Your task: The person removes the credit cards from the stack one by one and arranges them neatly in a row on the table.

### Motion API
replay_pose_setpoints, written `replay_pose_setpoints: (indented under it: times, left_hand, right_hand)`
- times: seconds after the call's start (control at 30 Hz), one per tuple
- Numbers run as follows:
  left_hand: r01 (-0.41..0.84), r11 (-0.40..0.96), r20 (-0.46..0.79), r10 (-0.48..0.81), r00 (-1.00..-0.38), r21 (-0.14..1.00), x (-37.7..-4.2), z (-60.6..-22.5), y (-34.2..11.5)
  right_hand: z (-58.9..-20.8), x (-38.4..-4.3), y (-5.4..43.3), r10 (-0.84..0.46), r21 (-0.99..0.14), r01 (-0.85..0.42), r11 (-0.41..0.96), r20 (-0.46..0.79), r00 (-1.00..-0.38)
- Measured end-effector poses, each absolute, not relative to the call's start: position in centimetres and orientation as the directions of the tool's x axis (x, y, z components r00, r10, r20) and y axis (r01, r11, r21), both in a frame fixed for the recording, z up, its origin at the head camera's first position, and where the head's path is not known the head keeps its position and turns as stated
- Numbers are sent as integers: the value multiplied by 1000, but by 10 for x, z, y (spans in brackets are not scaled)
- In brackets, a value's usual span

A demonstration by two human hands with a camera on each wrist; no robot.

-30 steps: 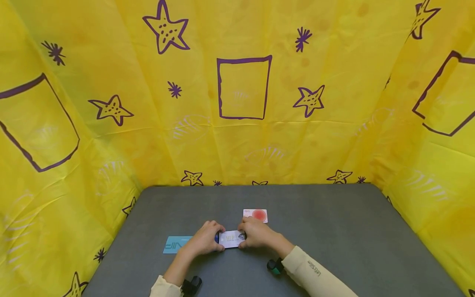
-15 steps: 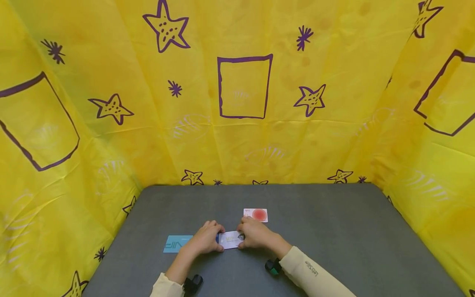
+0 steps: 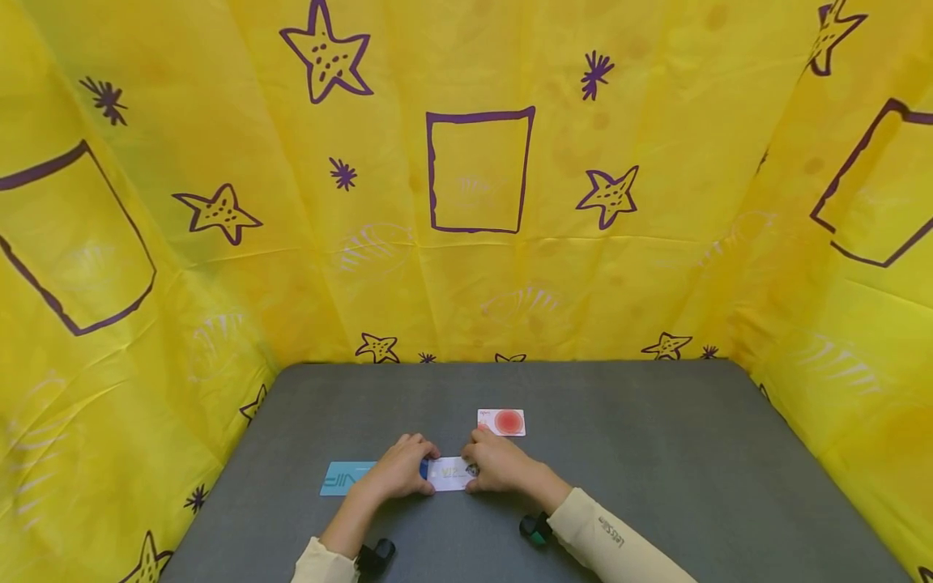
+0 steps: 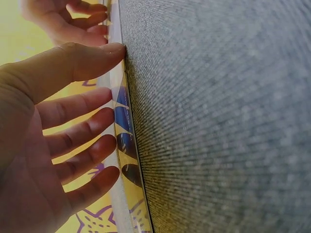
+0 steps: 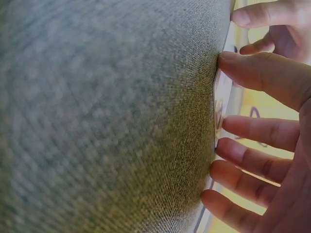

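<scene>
A white card with pale lettering lies flat on the grey table, between both hands. At its left end shows a strip of a blue card, mostly hidden by my left hand. That hand holds the blue card by its near and far edges, thumb close to where the two cards meet. My right hand pinches the white card's right end, thumb at the near edge and fingers across from it. In the left wrist view the blue card is seen nearly edge-on.
A teal card lies left of the left hand, which partly covers it. Just beyond the right hand is a white card with a red circle. Yellow patterned cloth walls the table at the back and sides.
My right hand has slid slightly left with the white card, which now lies straighter after a slight tilt. A little more of the blue strip shows. The left hand has barely moved.
</scene>
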State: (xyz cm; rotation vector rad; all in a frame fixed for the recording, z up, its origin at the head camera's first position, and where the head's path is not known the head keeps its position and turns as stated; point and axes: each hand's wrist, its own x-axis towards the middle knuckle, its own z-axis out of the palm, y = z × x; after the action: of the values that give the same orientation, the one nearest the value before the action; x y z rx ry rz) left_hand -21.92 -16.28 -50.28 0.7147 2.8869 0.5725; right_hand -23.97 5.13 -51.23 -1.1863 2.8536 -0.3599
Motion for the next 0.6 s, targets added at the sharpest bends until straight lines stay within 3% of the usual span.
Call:
replay_pose_setpoints:
  times: [0.6]
  left_hand:
    - [411,820,-25,458,-889,398,-217,-498,-160]
  right_hand:
    - [-513,-235,51,-695,-222,-694,685,84,-714]
